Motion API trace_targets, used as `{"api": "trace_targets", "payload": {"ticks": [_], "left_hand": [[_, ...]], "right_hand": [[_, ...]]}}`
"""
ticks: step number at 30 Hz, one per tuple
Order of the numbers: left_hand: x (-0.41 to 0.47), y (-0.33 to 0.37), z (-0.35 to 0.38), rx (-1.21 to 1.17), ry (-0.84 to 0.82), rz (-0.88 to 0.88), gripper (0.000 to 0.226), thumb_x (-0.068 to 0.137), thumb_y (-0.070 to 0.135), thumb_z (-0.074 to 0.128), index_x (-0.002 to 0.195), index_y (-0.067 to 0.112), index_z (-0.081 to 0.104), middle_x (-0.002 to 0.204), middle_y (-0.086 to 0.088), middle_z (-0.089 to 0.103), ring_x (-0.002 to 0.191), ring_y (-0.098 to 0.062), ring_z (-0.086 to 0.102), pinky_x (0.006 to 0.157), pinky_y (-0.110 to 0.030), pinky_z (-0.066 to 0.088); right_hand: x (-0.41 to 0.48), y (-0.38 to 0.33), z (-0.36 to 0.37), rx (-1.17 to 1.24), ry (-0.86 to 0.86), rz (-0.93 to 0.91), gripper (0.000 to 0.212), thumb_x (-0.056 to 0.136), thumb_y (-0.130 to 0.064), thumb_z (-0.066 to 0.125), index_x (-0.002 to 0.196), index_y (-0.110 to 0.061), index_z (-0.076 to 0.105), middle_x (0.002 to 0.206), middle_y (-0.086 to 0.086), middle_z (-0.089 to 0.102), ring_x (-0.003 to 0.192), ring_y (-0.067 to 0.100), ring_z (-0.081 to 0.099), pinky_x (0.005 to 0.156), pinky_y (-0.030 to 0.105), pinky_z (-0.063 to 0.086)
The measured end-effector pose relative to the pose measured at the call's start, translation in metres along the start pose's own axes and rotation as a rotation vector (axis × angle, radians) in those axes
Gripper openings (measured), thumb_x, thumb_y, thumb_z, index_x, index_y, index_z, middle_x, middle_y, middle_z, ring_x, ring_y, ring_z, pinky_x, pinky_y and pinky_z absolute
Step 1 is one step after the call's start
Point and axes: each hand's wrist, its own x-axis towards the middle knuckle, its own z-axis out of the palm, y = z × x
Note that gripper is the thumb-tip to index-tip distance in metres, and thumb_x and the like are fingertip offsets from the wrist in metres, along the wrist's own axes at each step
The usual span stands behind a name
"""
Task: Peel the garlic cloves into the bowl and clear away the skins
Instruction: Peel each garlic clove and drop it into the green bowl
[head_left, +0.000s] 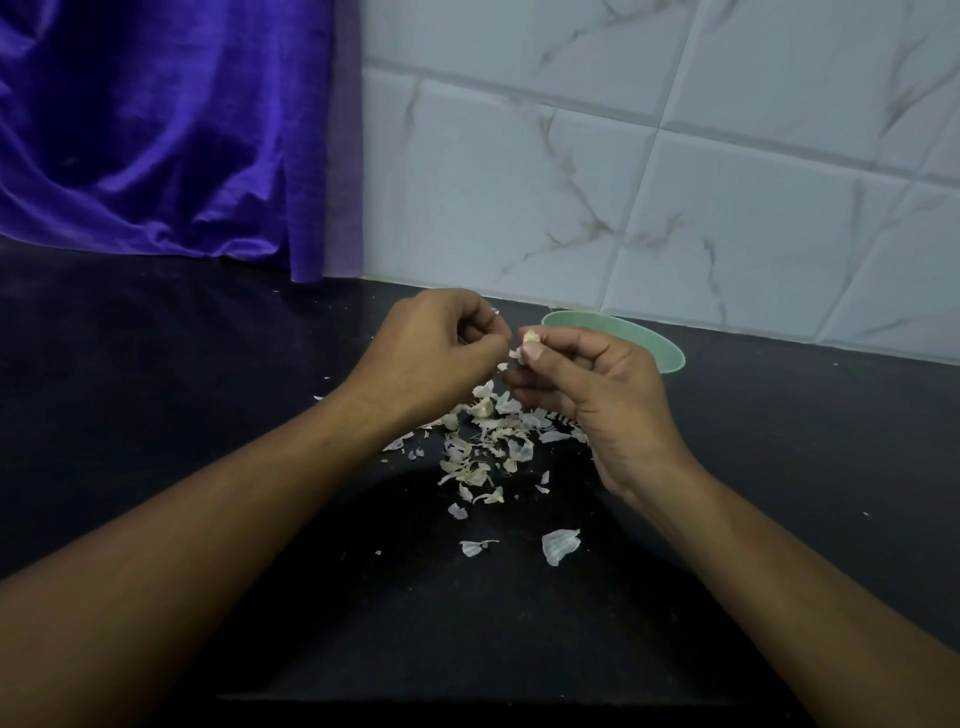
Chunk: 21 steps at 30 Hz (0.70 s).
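The right hand (597, 395) is raised above the black stone countertop (156, 415). It pinches a small pale garlic clove (531, 338) between the thumb and the tips of the first fingers, and the remaining fingers are curled in beneath. A ragged bit of papery peel hangs from the clove just beside the thumbnail. The left hand (431, 353) is held close to it at the same height, with the knuckles up and the fingers curled. Its thumb is pressed to its forefinger right next to the clove, and a white fleck of skin (494, 310) shows at the fingertips, apparently nipped there. How firmly it is held is too small to tell. Behind the right hand a round pale green plastic bowl (670, 358) stands on the counter near the wall. It is partly hidden by the fingers, and what it holds cannot be seen. Below and between the two hands a loose scatter of white and cream garlic skins (483, 447) lies on the countertop. Something like a whole clove (480, 408) sits at the far edge of the scatter, and one larger curled shell of skin (558, 543) lies apart, nearer the person. White marble-veined wall tiles (675, 182) rise behind the counter, and a shiny purple cloth (156, 130) hangs at the back left, its hem touching the surface.
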Motion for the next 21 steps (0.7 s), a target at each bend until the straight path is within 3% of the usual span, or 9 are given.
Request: {"api": "trace_targets", "payload": {"ticks": [7, 10, 14, 18, 21], "left_hand": [[0.0008, -0.0020, -0.0028, -0.146, -0.056, -0.037, 0.018, 0.091, 0.008, 0.064, 0.089, 0.021, 0.075, 0.084, -0.005, 0.075, 0.080, -0.021, 0.077, 0.070, -0.053, 0.065], [0.0002, 0.0007, -0.0024, -0.178, -0.064, -0.053, 0.011, 0.096, 0.020, 0.069, 0.090, 0.014, 0.076, 0.083, -0.004, 0.077, 0.079, -0.018, 0.077, 0.072, -0.048, 0.066], [0.0003, 0.0008, -0.0036, -0.178, -0.080, -0.033, 0.022, 0.089, 0.036, 0.080, 0.090, 0.014, 0.078, 0.080, -0.006, 0.078, 0.079, -0.021, 0.077, 0.069, -0.040, 0.066], [0.0018, 0.0003, -0.0065, -0.280, -0.140, -0.097, 0.020, 0.090, 0.027, 0.080, 0.095, 0.008, 0.077, 0.084, -0.010, 0.078, 0.077, -0.019, 0.076, 0.069, -0.039, 0.065], [0.0023, 0.0012, -0.0092, -0.325, -0.171, -0.125, 0.014, 0.093, 0.018, 0.076, 0.096, 0.005, 0.076, 0.084, -0.009, 0.078, 0.077, -0.016, 0.076, 0.066, -0.035, 0.064]], "right_hand": [[0.0015, 0.0016, -0.0004, -0.077, -0.053, -0.012, 0.020, 0.099, -0.004, 0.065, 0.117, -0.002, 0.074, 0.091, 0.017, 0.076, 0.084, 0.026, 0.071, 0.080, 0.040, 0.063], [0.0006, -0.0007, 0.0004, -0.098, -0.077, -0.038, 0.017, 0.098, -0.003, 0.066, 0.112, -0.004, 0.076, 0.091, 0.017, 0.077, 0.085, 0.027, 0.072, 0.082, 0.043, 0.063], [0.0000, -0.0017, -0.0011, -0.121, -0.076, -0.096, 0.014, 0.093, 0.004, 0.069, 0.104, -0.004, 0.073, 0.091, 0.016, 0.077, 0.081, 0.026, 0.074, 0.076, 0.040, 0.063], [0.0008, -0.0022, -0.0023, -0.137, -0.058, -0.124, 0.011, 0.091, 0.002, 0.071, 0.102, -0.002, 0.071, 0.092, 0.016, 0.078, 0.080, 0.027, 0.076, 0.073, 0.040, 0.065], [0.0004, -0.0031, -0.0023, -0.165, -0.060, -0.138, 0.010, 0.093, -0.002, 0.071, 0.103, -0.003, 0.074, 0.095, 0.015, 0.079, 0.083, 0.029, 0.077, 0.078, 0.048, 0.063]]}}
